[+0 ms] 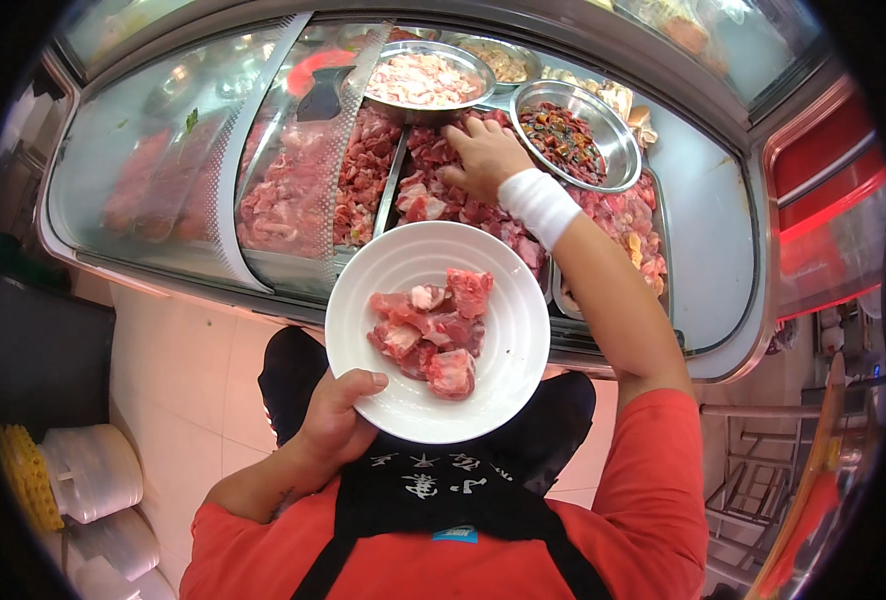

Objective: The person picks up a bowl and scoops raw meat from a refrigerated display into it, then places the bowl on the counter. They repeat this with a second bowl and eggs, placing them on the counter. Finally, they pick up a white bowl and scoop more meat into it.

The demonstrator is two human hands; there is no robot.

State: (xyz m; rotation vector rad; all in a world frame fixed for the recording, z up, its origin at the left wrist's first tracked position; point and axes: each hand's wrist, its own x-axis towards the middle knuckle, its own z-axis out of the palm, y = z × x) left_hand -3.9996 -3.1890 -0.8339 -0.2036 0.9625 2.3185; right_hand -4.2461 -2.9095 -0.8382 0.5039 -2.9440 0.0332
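Observation:
My left hand [340, 411] grips the lower left rim of a round white plate [514, 322], thumb on top. On the plate lies a small pile of raw, chopped meat pieces [435, 330], some showing bone or fat. My right hand [488, 154], with a white band [539, 206] around the wrist, reaches into the display case. Its fingers are spread over a tray of raw meat chunks [432, 191], and the fingertips appear to touch the meat. Part of this tray is hidden behind the plate and my forearm.
Metal bowls hold pale sliced meat [420, 79] and dark chopped food [563, 142] behind and right of my hand. A metal divider [390, 184] separates the trays. Transparent sliding panels [293, 172] cover the case's left side. Stacked plastic tubs [94, 472] stand at lower left.

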